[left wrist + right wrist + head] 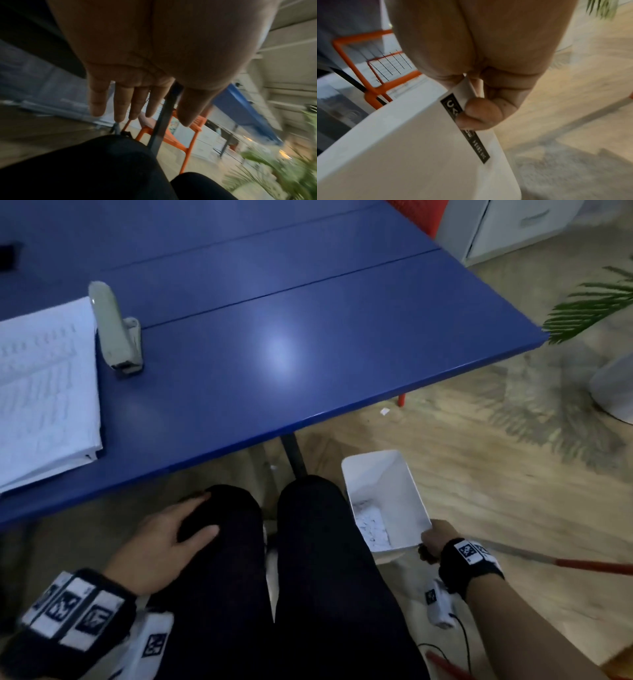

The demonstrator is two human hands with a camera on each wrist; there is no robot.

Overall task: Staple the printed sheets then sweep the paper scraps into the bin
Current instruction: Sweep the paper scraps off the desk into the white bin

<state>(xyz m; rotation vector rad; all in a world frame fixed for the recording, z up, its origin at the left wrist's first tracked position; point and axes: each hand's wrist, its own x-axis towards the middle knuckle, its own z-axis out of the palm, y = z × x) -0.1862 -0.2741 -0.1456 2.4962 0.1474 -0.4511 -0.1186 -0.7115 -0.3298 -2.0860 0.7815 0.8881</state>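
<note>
- Here we hold the white rectangular plastic bin [404, 474] by its near rim in our right hand [436, 539]; that grip pinches the rim, thumb [481, 112] pressed on the outer wall over a black label.
- The bin hangs low beside our right knee, tilted, its long axis running away from the grip toward the blue tabletop [308, 330]; white paper scraps [371, 529] lie pooled in the end nearest the hand.
- One small white scrap [385, 411] lies on the wooden floor beyond the bin's far end, so we judge the right hand nearer to it.
- Our left hand [164, 546] rests spread and flat on the left knee, holding nothing.
- The stack of printed white sheets [44, 392] sits on the tabletop, the grey stapler [116, 326] just beside it.
</note>
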